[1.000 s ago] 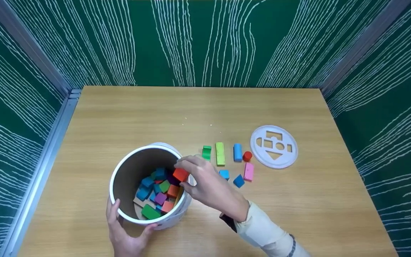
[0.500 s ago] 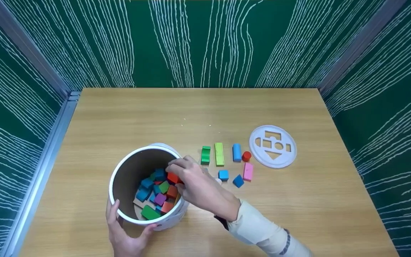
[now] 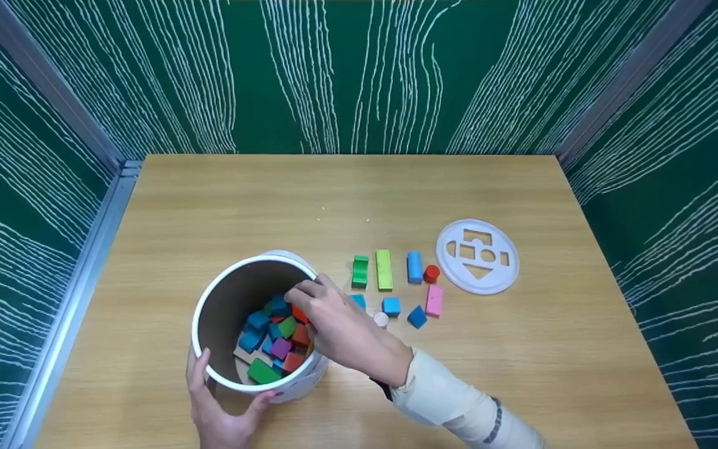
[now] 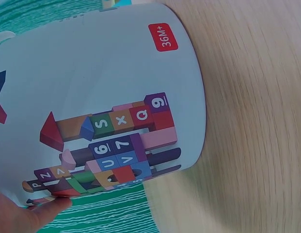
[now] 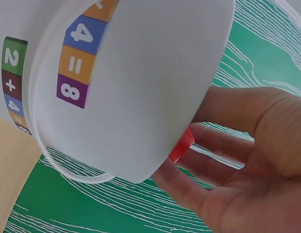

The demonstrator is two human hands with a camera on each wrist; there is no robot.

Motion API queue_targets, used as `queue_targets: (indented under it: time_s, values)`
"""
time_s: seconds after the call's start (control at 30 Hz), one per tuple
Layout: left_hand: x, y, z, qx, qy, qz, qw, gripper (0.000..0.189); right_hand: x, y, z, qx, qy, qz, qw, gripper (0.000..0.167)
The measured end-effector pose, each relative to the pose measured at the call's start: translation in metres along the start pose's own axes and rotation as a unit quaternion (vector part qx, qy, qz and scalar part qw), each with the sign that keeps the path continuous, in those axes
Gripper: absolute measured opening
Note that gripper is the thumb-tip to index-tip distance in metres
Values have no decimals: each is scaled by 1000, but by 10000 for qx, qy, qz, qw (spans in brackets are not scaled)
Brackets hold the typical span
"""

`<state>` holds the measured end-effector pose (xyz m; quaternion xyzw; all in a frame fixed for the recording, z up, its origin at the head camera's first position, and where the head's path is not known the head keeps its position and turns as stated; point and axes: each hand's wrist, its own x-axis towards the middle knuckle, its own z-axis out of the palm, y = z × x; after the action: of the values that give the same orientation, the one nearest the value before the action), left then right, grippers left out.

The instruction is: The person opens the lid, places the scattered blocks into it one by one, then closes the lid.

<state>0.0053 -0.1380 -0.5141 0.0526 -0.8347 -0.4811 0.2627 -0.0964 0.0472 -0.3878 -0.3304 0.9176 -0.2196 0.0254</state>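
Left hand (image 3: 219, 402): fingers grip white bucket (image 4: 82, 73), presumably steadying it. Right hand (image 3: 346, 330): fingers pinch red block (image 5: 183, 146) at bucket's right rim. Rightward, loose blocks (image 3: 384, 270), then holed lid (image 3: 477, 254) flat on table (image 3: 240, 206), leaving bucket mouth accessible.

Blocks (image 3: 263, 371) in bucket (image 3: 198, 315), lid (image 3: 478, 259) right, pieces (image 3: 384, 270) between

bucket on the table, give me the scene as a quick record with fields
container: white bucket, standing on the table
inside: mixed coloured blocks
left hand: grips the bucket at its near left side
right hand: holds a red block at the bucket's edge
outside: green arch, lime bar, blue cylinder, red cylinder, pink bar, others
disc: white, round, shaped cutouts, near the red cylinder
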Motion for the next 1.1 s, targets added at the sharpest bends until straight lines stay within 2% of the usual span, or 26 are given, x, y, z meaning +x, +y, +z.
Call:
queue_targets:
  time_s: [0.27, 0.57, 0.8, 0.93, 1.1]
  values:
    - [1, -3, 1, 12, 73, 185, 9998, 103, 1, -2, 3, -193, 53, -54, 9998, 50]
    - [2, -1, 2, -2, 64, 161, 9998, 100, 6, -6, 4, -441, -444, 61, 9980, 50]
    - [1, -1, 2, -16, 157, 336, 9993, 100, 10, -7, 6, -509, -735, 77, 9960, 54]
    - [1, 0, 2, 94, 173, 324, 9993, 100, 12, -8, 7, -538, -778, 20, 9955, 52]
    - [2, -2, 0, -9, 84, 289, 9995, 103, 14, -8, 8, -553, -833, -69, 9950, 48]
